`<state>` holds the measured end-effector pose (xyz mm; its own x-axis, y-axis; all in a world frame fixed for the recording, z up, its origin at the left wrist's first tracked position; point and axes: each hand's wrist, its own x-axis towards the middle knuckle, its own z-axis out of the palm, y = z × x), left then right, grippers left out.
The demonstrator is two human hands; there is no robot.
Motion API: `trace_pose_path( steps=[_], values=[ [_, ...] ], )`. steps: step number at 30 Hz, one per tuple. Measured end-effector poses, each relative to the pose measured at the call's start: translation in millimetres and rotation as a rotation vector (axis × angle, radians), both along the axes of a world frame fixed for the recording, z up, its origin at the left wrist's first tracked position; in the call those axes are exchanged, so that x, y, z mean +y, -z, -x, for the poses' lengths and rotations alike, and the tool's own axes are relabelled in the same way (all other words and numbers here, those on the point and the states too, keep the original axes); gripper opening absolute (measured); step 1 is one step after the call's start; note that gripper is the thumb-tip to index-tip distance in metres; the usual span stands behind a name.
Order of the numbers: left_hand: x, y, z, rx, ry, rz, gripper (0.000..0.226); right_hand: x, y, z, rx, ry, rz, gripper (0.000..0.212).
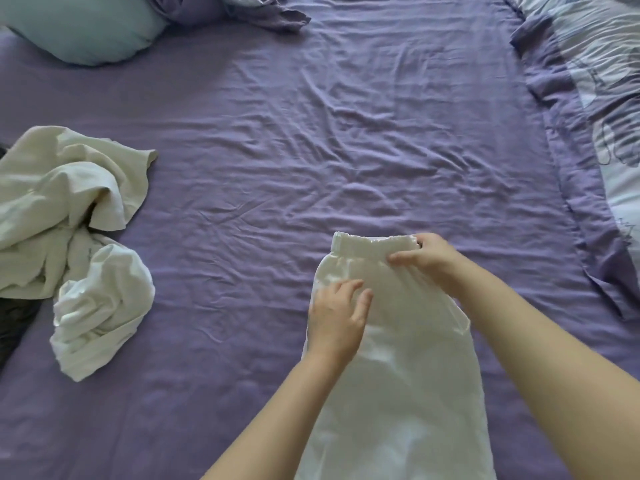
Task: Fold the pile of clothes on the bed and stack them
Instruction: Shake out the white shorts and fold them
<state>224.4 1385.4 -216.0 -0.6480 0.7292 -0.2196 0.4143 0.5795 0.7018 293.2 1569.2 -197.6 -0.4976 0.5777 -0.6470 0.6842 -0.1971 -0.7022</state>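
Lying lengthwise on the purple bed sheet [311,140], a white garment [398,375] with an elastic waistband [367,242] stretches from the lower edge of the view up toward the middle of the bed, waistband at the far end. The person's right hand [427,259] is at the waistband's right end, fingers curled onto the gathered cloth and pinching it. The left hand [337,315] rests flat on the garment's left side just below the waistband, fingers relaxed and spread, gripping nothing. Well apart to the left, a crumpled pile of clothes [69,216] sits unfolded: a cream piece on top and a white piece [100,306] bunched below it, with something dark [15,323] showing at the left edge. A pale blue pillow [86,29] lies at the far left corner, and a patterned duvet [602,98] is pushed along the bed's right side
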Motion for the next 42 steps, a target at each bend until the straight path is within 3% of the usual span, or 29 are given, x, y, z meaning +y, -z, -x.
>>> trace_pose_path(
  steps=[1, 3, 4, 10, 14, 18, 23, 26, 28, 31, 33, 37, 40, 42],
  values=[
    [-5, -9, -4, -0.229, -0.144, -0.064, 0.032, -5, -11, -4, 0.037, -0.05, -0.011, 0.028],
    [-14, -27, -8, -0.67, -0.425, -0.158, 0.026, -16, -30, -14, 0.07, -0.127, -0.072, 0.03],
    [-18, -35, -7, -0.803, -0.518, -0.176, 0.024, -23, -40, -22, 0.076, -0.17, -0.128, 0.032],
    [-51, -76, -8, -1.189, -0.744, -0.183, 0.041, -88, -71, -90, 0.024, -0.675, -0.594, 0.023],
    [-77, -85, -19, -1.273, -0.723, -0.001, 0.059, -139, -67, -139, 0.086, -0.704, -0.878, 0.037],
    [-100, -77, -49, -1.116, -0.512, 0.129, 0.047, -177, -41, -170, 0.097, -0.573, -0.943, 0.058],
    [-129, -63, -78, -0.924, -0.463, 0.005, 0.068, -208, -18, -194, 0.093, -0.479, -0.879, 0.055],
    [-152, -54, -91, -0.832, -0.454, 0.06, 0.089, -220, -15, -205, 0.112, -0.533, -0.823, 0.056],
    [-164, -46, -102, -0.787, -0.458, 0.109, 0.096, -228, -10, -212, 0.113, -0.536, -0.719, 0.051],
    [-173, -38, -115, -0.707, -0.438, 0.146, 0.098, -235, 0, -220, 0.076, -0.411, -0.402, 0.038],
    [-175, -33, -120, -0.516, -0.353, 0.198, 0.096, -239, 1, -215, 0.018, -0.303, -0.343, 0.038],
    [-161, -24, -122, 0.112, 0.021, 0.295, 0.069, -240, -7, -179, 0.002, -0.149, -0.679, 0.039],
    [-137, -12, -112, 0.309, 0.336, 0.261, 0.058, -232, -2, -151, -0.014, -0.262, -0.886, 0.043],
    [-125, -1, -103, 0.348, 0.509, 0.379, 0.058, -223, 8, -142, -0.139, -0.403, -0.825, 0.05]
  ],
)
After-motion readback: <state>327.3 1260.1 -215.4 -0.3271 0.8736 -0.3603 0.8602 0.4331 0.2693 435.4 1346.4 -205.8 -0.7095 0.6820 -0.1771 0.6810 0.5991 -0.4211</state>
